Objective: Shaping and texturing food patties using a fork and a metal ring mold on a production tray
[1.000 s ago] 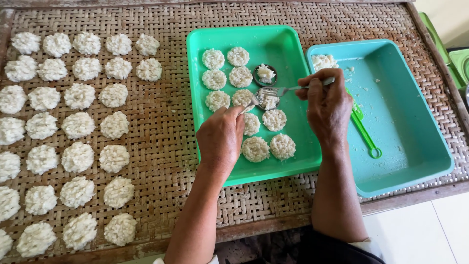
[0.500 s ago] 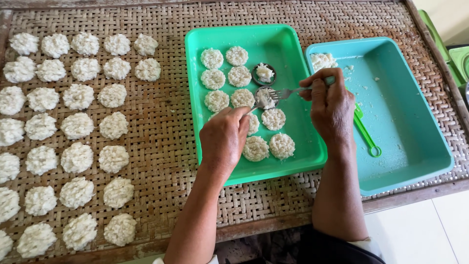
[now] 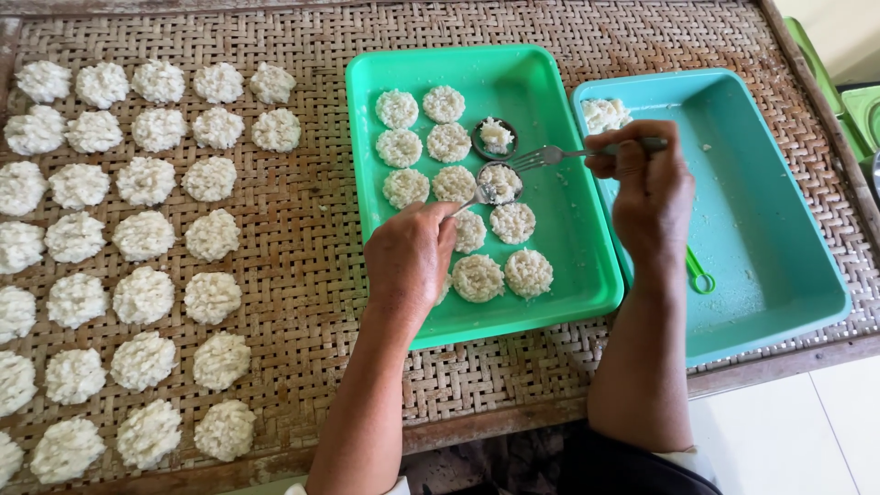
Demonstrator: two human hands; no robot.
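My left hand (image 3: 412,261) rests over the green tray (image 3: 477,60) and grips the handle of a small round metal mould (image 3: 500,181) packed with white rice. My right hand (image 3: 646,183) holds a metal fork (image 3: 543,157) by its handle, with the tines just above and right of that mould. A second round mould (image 3: 495,137) with some rice in it sits right behind the first. Several flat round rice cakes (image 3: 478,277) lie in rows in the green tray.
A teal tray (image 3: 779,275) stands to the right, holding a lump of rice (image 3: 605,114) in its far left corner and a small green tool (image 3: 699,273). Several rice cakes (image 3: 142,234) lie in rows on the woven mat (image 3: 312,257). The table's wooden edge (image 3: 779,376) runs along the front.
The fork has drawn back a little to the right, off the mould my left hand holds. My left hand has stayed in place.
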